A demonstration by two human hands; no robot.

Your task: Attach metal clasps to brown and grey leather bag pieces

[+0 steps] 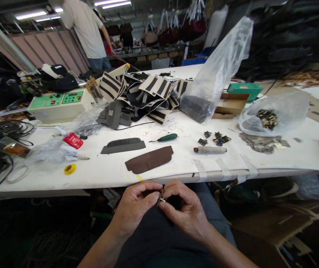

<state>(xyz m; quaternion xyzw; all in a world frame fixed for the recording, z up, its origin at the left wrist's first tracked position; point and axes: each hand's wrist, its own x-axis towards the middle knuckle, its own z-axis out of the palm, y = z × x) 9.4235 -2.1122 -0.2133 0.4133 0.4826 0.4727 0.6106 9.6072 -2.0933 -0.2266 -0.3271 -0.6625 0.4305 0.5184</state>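
Head camera view, looking down over a seated person's lap toward a white worktable.

Both hands meet just below the table's near edge, above dark trousers. The left hand is curled nearly closed, its thumb and forefinger pinching a small metal piece. The right hand is curled the same way, and its fingertips grip the other side of that piece. The piece is thin and brassy, and too small to make out further. It is held close to the body, probably because so slight a part needs a steady two-handed pinch.

On the table just beyond the hands lies a flat brown leather panel, with a grey panel behind it. A green-handled awl and a pale cylindrical tool lie near them, likely kept within easy reach. Loose metal fittings are scattered beside the cylindrical tool, and more sit in a clear plastic bag to the right.

Farther back is a heap of black-and-cream striped pieces. A pale control box stands at the left. Another person stands at a far bench, turned away.
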